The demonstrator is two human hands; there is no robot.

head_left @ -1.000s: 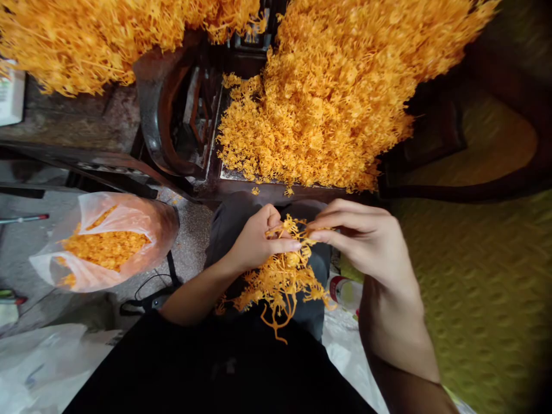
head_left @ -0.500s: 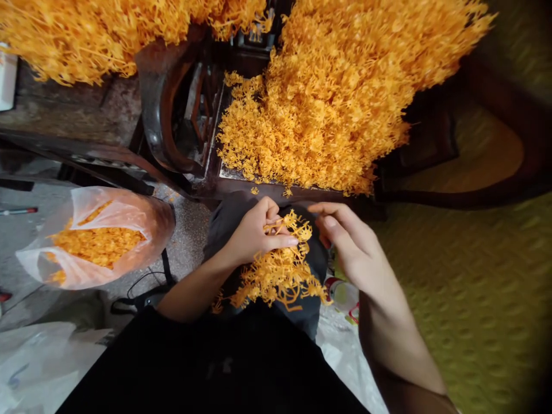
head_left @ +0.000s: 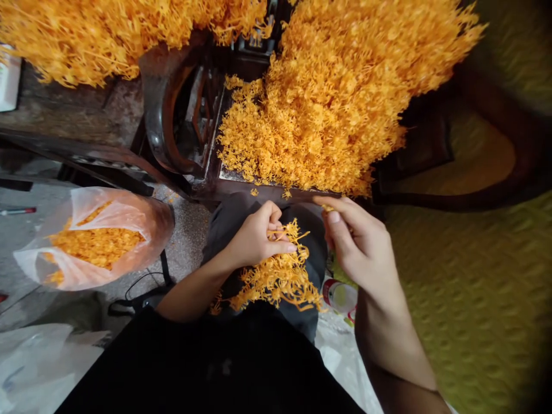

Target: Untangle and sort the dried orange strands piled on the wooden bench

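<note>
Cluster of orange pieces (head_left: 276,279) hangs bodyward from the pinching left hand (head_left: 254,236); rightward, apart, the right hand (head_left: 366,247) pinches an orange bit (head_left: 328,209).

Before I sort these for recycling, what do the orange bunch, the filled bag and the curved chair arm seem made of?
Orange bunch: probably plastic, softly glossy; thin runners join repeated, moulded-looking shapes.
Filled bag: thin plastic film, translucent and creased, orange contents showing through.
Curved chair arm: likely wood, dark brown, varnished or polished, judging by its highlights.
</note>
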